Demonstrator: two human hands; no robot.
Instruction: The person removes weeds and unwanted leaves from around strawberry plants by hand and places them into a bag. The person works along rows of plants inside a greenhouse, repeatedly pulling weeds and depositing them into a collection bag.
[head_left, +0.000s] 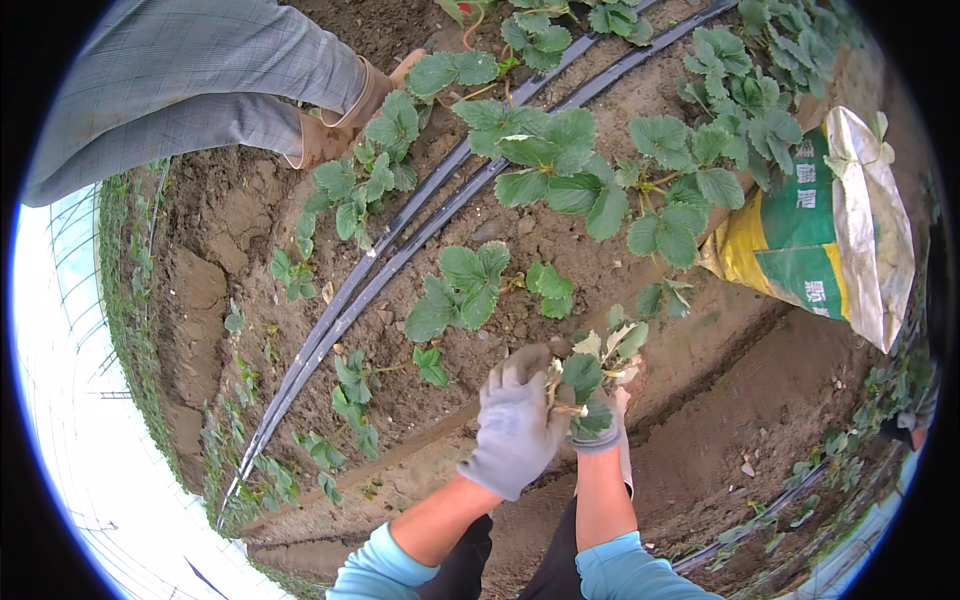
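Note:
My left hand (517, 424), in a grey glove, is closed around thin stems and dry bits of a strawberry plant. Just right of it, my right hand (600, 435), also gloved, grips a small bunch of strawberry leaves (583, 375); the leaves hide most of its fingers. Some of the bunch shows pale undersides and cut or broken stem ends. The hands meet over the edge of a raised soil bed. Rooted strawberry plants (469, 285) grow on the bed just beyond them.
Two black drip lines (420, 225) run along the bed. A green, yellow and white woven sack (810, 225) bearing writing lies at the right. Another person's legs (225, 90) in grey trousers and brown boots stand at the upper left. A furrow (720, 405) runs beside the bed.

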